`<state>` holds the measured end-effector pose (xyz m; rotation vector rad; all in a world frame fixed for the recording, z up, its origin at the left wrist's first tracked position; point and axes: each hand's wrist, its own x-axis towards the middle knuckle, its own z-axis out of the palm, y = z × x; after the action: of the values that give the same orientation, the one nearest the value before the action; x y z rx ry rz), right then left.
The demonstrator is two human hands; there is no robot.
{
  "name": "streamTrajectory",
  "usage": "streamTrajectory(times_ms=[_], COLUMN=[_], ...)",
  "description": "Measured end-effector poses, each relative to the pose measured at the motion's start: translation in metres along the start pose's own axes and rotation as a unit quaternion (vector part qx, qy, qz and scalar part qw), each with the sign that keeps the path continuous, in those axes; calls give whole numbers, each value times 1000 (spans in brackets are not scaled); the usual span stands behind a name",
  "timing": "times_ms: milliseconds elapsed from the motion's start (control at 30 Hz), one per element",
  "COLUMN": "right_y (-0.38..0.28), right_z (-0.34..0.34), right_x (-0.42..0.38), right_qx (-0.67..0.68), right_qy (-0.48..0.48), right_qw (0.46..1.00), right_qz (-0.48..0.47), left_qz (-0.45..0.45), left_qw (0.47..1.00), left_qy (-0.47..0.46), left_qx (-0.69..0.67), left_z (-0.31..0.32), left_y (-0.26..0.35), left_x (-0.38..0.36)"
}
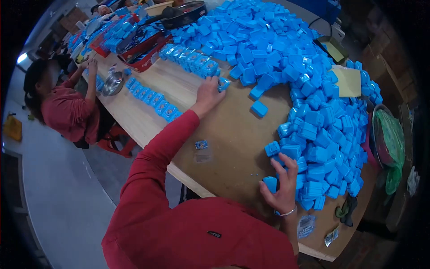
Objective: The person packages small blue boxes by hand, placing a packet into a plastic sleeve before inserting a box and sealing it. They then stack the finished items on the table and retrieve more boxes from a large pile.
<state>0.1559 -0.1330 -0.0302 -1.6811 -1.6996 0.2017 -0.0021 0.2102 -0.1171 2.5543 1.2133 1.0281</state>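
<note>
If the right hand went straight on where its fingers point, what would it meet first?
Most likely the blue plastic box just beyond the right hand, at the pile's edge; the depth between them is unclear.

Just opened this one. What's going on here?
A person in red sleeves is working at a table with a big pile of blue boxes. The left hand is at a printed blue box, near the end of a row of similar boxes; how firm its grip is cannot be told. The right hand is spread open by a small blue box at the pile's edge. Another person sits along the table's far left.
</note>
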Motion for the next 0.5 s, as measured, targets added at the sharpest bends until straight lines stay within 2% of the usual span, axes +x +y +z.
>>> streamTrajectory(times_ms=[100, 200, 333, 500], right_y=[0, -6, -20, -27], right_z=[-1, 3, -7, -28], right_x=[3, 13, 25, 29], right_qx=[8, 3, -26, -63], right_qy=[7, -9, -38, -23], right_qw=[1000, 1000, 997, 994], right_qz=[7, -26, -69, -87], left_qz=[-13, -4, -65, -61], left_qw=[996, 991, 984, 981], left_qy=[-68, -116, -151, -108], left_qx=[-55, -63, -71, -146], left_z=[-22, -28, -46, -81], left_y=[14, 27, 36, 67], left_x=[-21, -42, -50, -74])
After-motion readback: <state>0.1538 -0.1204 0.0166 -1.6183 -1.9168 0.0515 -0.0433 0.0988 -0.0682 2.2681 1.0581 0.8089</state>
